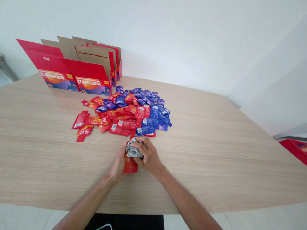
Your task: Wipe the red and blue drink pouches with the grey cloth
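Note:
A red pouch point(130, 165) is held just above or on the table near its front, its upper part covered. My left hand point(118, 165) grips the pouch along its left edge, fingers hidden beneath it. Bunched in my right hand point(150, 157) is a grey striped cloth point(134, 149), pressed on the pouch's face. Right beyond my hands lies a loose pile of red pouches point(124, 125) and blue pouches point(150, 122), mixed in the middle and mostly blue at the right.
Red printed cartons point(92, 78) with raised flaps stand at the back left, near the white wall. A few red pouches point(84, 132) lie at the pile's left edge. Part of a red box point(303, 153) shows beyond the table's right side.

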